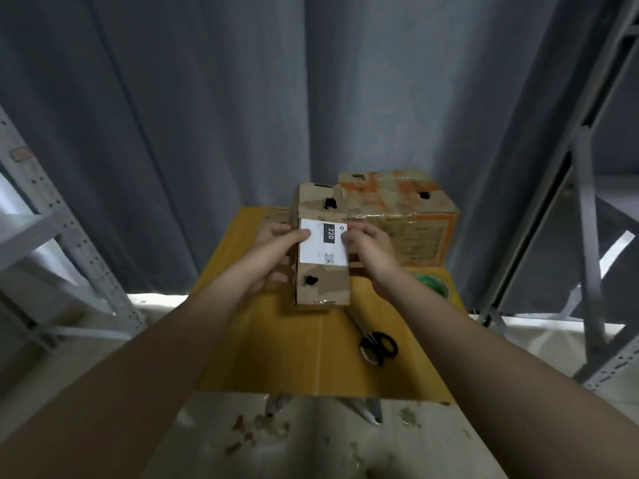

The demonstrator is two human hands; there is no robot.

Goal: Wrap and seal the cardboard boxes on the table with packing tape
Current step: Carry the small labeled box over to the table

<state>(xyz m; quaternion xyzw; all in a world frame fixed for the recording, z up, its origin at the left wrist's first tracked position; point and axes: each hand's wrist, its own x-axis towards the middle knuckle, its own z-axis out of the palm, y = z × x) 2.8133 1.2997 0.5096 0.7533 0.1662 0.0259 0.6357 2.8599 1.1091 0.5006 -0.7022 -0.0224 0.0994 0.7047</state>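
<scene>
As both thumbs press the label [323, 242] flat, left hand [273, 252] and right hand [371, 252] fingers [367, 231] curl round the box [321, 281], steadying it on the desk [276, 340].

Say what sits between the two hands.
Head view: the small box, with its white label facing the camera. The left hand and right hand each hold a side of it.

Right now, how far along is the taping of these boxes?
Done: the back box looks wrapped in shiny tape. In hand: the left hand and right hand hold the front box, touching its white label. Left: sealing it, probably; the green tape roll and scissors lie untouched on the table.
</scene>
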